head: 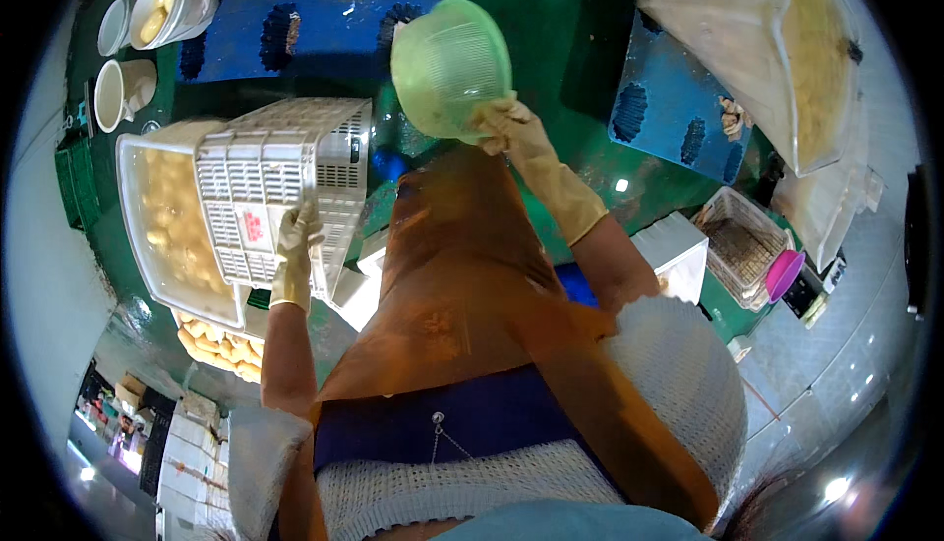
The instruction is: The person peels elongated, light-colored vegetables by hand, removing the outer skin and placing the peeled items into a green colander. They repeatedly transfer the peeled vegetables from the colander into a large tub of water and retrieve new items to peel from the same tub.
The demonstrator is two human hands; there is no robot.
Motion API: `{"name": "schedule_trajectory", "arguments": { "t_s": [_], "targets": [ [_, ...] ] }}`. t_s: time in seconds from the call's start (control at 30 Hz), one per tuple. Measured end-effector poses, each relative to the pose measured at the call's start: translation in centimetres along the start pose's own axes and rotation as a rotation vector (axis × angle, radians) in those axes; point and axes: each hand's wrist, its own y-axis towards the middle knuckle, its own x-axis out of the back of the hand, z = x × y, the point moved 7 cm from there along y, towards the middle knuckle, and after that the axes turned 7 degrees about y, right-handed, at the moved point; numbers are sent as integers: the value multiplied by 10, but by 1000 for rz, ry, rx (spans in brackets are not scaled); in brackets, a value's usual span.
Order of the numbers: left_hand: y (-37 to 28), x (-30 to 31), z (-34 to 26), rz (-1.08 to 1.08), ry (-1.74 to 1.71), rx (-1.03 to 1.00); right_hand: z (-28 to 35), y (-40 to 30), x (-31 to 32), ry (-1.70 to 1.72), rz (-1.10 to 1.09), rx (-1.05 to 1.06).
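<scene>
My right hand [509, 124], in a pale yellow rubber glove, grips the rim of a light green plastic colander [450, 69]. The colander is tilted above the green floor, and little of its inside shows. My left hand [295, 246], gloved alike, holds the near rim of a white slatted plastic crate [254, 205]. That crate is tipped and leans against or over the edge of a white tub [127, 194]. Pale round pieces, possibly peeled potatoes [173, 209], lie in the tub in cloudy liquid.
White buckets [125, 91] stand at the upper left, near a blue plastic pallet [332, 17]. A big white tub [723, 17] sits on a second blue pallet [656, 98]. At right are a dirty crate [741, 235] and a magenta basin [785, 275]. Wet green floor [531, 17] lies ahead.
</scene>
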Motion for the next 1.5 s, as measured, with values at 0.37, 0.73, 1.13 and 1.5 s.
{"name": "schedule_trajectory", "arguments": {
  "t_s": [0.37,0.73,1.13,1.5],
  "targets": [
    [4,-33,-59,-135,288,127,-76,211,279,539,102,342],
    [7,-40,-62,-233,479,324,-157,274,348,850,-606,87],
    [-40,-239,-276,480,677,-19,170,-61,280,-758,-344,310],
    [-143,-416,-569,829,-227,-547,406,-105,16,-1421,-199,1236]
  ]
}}
